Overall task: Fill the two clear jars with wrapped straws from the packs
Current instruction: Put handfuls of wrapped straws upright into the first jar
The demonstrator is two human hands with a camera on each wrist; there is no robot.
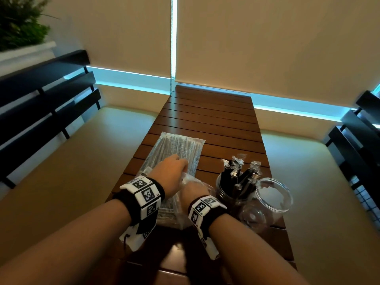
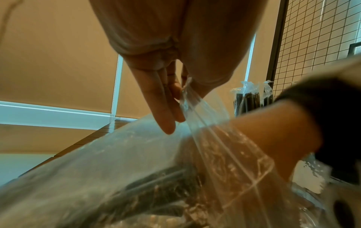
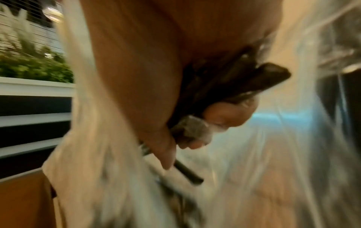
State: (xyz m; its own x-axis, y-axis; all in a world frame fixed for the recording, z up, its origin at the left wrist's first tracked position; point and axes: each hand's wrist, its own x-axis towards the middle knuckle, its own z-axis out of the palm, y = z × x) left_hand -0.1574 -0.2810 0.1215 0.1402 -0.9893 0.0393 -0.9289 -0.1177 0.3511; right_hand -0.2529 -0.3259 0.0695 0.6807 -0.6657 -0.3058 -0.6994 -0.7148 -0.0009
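Observation:
Two clear packs of black wrapped straws lie on the slatted wooden table: a far pack and a near pack. My left hand pinches the near pack's plastic edge between thumb and fingers and lifts it. My right hand is inside that pack and grips a bundle of wrapped straws. To the right stands a clear jar holding several wrapped straws. Beside it the second clear jar holds no straws.
Cream bench cushions flank the narrow table on both sides, backed by dark slatted rails. A green plant in a white planter sits at far left. Roller blinds hang behind the table's far end.

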